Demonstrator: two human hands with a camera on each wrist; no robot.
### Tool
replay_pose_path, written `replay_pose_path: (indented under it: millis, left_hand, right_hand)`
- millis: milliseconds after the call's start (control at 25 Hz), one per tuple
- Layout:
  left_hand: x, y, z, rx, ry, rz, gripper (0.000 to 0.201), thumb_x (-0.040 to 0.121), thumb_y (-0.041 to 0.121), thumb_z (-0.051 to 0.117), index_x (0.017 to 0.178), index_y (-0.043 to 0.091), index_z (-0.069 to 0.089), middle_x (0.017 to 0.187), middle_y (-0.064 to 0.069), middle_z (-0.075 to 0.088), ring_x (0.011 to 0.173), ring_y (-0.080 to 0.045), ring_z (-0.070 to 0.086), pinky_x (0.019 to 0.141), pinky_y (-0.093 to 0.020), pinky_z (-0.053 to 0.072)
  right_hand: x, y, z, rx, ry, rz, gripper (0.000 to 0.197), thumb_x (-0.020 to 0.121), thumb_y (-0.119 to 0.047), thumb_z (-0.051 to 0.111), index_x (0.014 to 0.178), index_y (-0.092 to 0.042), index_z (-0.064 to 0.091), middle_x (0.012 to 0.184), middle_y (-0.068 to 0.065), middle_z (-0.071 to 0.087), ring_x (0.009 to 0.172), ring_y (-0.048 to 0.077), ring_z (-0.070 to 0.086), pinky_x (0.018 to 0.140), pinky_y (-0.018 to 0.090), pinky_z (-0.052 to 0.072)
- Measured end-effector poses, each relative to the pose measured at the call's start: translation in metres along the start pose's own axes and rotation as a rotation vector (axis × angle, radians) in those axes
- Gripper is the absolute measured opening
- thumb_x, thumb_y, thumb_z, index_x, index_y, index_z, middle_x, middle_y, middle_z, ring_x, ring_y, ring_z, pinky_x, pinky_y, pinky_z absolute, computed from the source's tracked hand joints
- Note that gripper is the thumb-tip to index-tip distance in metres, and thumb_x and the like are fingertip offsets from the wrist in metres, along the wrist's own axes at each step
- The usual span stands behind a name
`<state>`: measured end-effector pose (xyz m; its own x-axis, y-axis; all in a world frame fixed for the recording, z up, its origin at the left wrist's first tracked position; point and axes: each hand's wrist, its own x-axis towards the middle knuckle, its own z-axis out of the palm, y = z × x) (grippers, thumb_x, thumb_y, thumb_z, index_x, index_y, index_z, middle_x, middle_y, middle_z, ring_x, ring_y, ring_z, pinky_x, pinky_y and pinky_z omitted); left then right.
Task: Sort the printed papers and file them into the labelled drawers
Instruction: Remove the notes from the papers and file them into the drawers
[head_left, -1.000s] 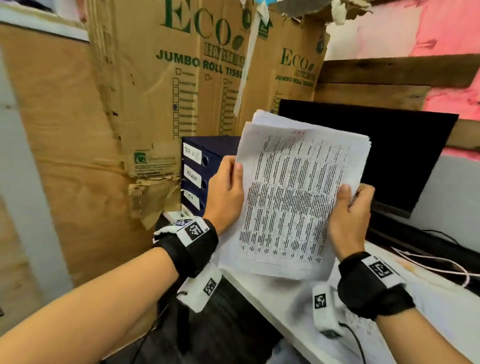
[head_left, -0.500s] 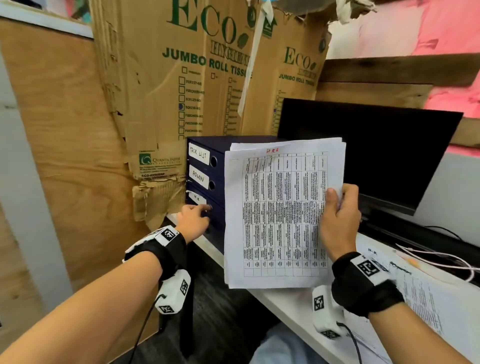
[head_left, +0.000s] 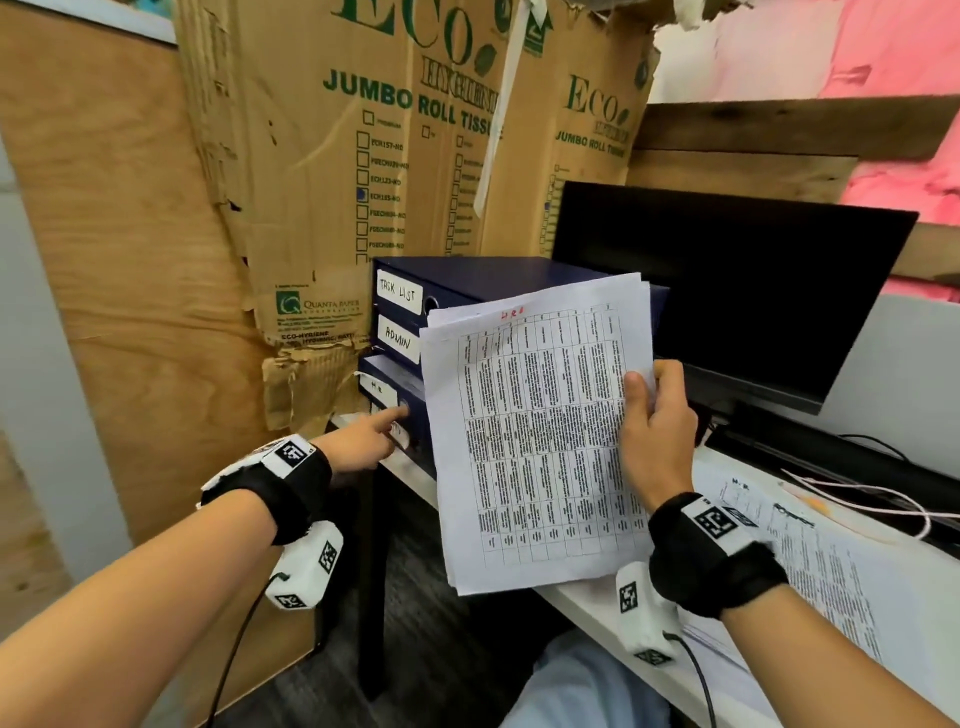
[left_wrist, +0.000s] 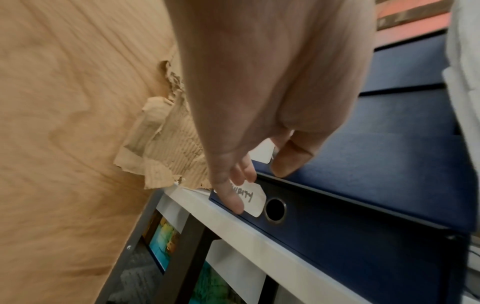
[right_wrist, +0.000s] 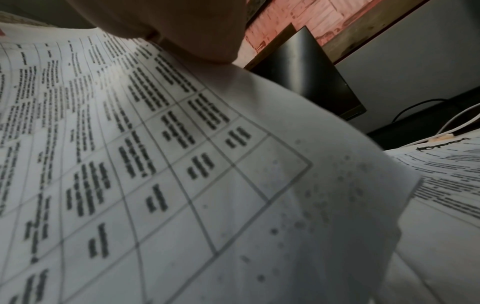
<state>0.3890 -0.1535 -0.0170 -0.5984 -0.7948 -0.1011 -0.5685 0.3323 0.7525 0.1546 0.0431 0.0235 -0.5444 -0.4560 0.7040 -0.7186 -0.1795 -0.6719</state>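
A dark blue drawer unit (head_left: 467, 275) stands on the white desk (head_left: 587, 603), its fronts labelled TASK LIST, ADMIN and H.R (head_left: 383, 387), with one more below. My left hand (head_left: 387, 426) has its index fingertip at the ring pull of the H.R drawer, the other fingers curled. That drawer sticks out a little past the ADMIN one. In the left wrist view the left hand (left_wrist: 259, 174) lies against the drawer fronts, little finger over the bottom drawer's label (left_wrist: 253, 197). My right hand (head_left: 644, 395) grips a stack of printed table sheets (head_left: 535, 441) by its right edge, upright before the drawers.
A black monitor (head_left: 727, 291) stands right of the drawers. More printed papers (head_left: 810, 561) lie on the desk by my right wrist, with a white cable (head_left: 857, 493) behind them. Torn cardboard boxes (head_left: 337, 182) and a plywood panel (head_left: 104, 312) close off the left.
My left hand let go of the papers and dropped to the drawers, its index finger now at the H.R ring. The right hand alone holds the stack, lowered and turned upright.
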Motion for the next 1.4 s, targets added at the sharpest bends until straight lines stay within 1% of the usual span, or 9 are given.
replay_pose_path:
  millis: [280, 480, 600, 680, 800, 920, 1040, 1200, 1400]
  left_hand:
    - [-0.064, -0.043, -0.037, -0.163, -0.004, -0.051, 0.058, 0.095, -0.007, 0.035, 0.145, 0.021, 0.034, 0.151, -0.008, 0.032, 0.140, -0.017, 0.029, 0.100, -0.034, 0.040]
    - [-0.114, -0.067, -0.072, -0.194, -0.013, -0.139, 0.041, 0.097, -0.002, 0.040, 0.125, 0.026, 0.049, 0.142, -0.005, 0.046, 0.123, -0.015, 0.046, 0.096, -0.032, 0.042]
    - [-0.138, -0.071, -0.090, -0.234, 0.085, -0.129, 0.029, 0.093, 0.036, 0.058, 0.116, 0.019, 0.062, 0.125, -0.008, 0.063, 0.114, -0.019, 0.056, 0.099, -0.038, 0.047]
    - [-0.149, -0.070, -0.105, -0.390, 0.161, -0.079, 0.074, 0.071, 0.073, 0.059, 0.115, 0.014, 0.066, 0.118, -0.010, 0.068, 0.105, -0.022, 0.063, 0.091, -0.036, 0.054]
    - [-0.165, -0.063, -0.114, -0.594, 0.065, 0.002, 0.097, 0.056, 0.085, 0.058, 0.124, 0.016, 0.061, 0.122, -0.010, 0.066, 0.112, -0.023, 0.064, 0.086, -0.033, 0.056]
    - [-0.174, -0.060, -0.108, -0.643, 0.042, 0.037, 0.099, 0.045, 0.069, 0.082, 0.124, 0.013, 0.061, 0.120, -0.008, 0.068, 0.109, -0.021, 0.066, 0.080, -0.027, 0.058]
    - [-0.173, -0.075, -0.112, -0.604, 0.175, 0.003, 0.084, 0.048, 0.039, 0.094, 0.119, 0.006, 0.063, 0.117, -0.011, 0.069, 0.102, -0.021, 0.067, 0.081, -0.029, 0.058]
    - [-0.173, -0.087, -0.131, -0.755, 0.422, -0.167, 0.032, 0.081, 0.014, 0.070, 0.110, 0.001, 0.064, 0.101, -0.009, 0.074, 0.074, -0.009, 0.071, 0.065, -0.018, 0.057]
    - [-0.159, -0.068, -0.139, -0.987, 0.608, -0.208, 0.004, 0.094, 0.007, 0.056, 0.095, 0.008, 0.059, 0.058, 0.004, 0.069, 0.050, -0.001, 0.065, 0.045, -0.010, 0.048]
  right_hand:
    - [0.008, -0.024, 0.018, 0.024, 0.002, -0.038, 0.015, 0.102, -0.025, 0.043, 0.097, -0.011, 0.045, 0.079, -0.016, 0.055, 0.065, -0.010, 0.052, 0.055, 0.006, 0.039]
    - [0.009, -0.054, 0.045, 0.054, 0.001, -0.035, 0.013, 0.102, -0.026, 0.044, 0.095, -0.014, 0.043, 0.077, -0.016, 0.053, 0.065, -0.005, 0.050, 0.054, 0.012, 0.034]
    - [0.005, -0.079, 0.068, 0.125, -0.004, -0.023, 0.014, 0.102, -0.026, 0.042, 0.095, -0.014, 0.041, 0.074, -0.011, 0.053, 0.062, 0.003, 0.048, 0.052, 0.019, 0.033]
    - [0.006, -0.098, 0.086, 0.205, 0.025, 0.042, 0.015, 0.103, -0.024, 0.040, 0.094, -0.013, 0.036, 0.069, -0.011, 0.047, 0.058, 0.003, 0.044, 0.048, 0.015, 0.032]
    - [0.006, -0.122, 0.112, 0.287, 0.044, 0.207, 0.016, 0.104, -0.025, 0.034, 0.097, -0.011, 0.030, 0.073, -0.006, 0.041, 0.059, 0.010, 0.037, 0.051, 0.029, 0.023]
    - [-0.007, -0.140, 0.126, 0.227, -0.020, 0.293, 0.016, 0.105, -0.023, 0.031, 0.098, -0.009, 0.029, 0.077, -0.001, 0.040, 0.062, 0.014, 0.036, 0.055, 0.027, 0.017]
    - [-0.020, -0.132, 0.137, 0.163, -0.284, 0.359, 0.015, 0.103, -0.020, 0.035, 0.101, -0.005, 0.037, 0.089, 0.005, 0.046, 0.079, 0.022, 0.044, 0.068, 0.029, 0.029]
    - [-0.029, -0.115, 0.140, 0.259, -0.713, 0.640, 0.010, 0.094, -0.008, 0.047, 0.093, -0.003, 0.056, 0.098, 0.015, 0.066, 0.084, 0.033, 0.065, 0.070, 0.045, 0.059]
    - [-0.033, -0.113, 0.120, 0.472, -0.882, 0.923, 0.010, 0.100, 0.000, 0.045, 0.092, 0.001, 0.052, 0.077, 0.015, 0.059, 0.052, 0.018, 0.065, 0.055, 0.028, 0.058]
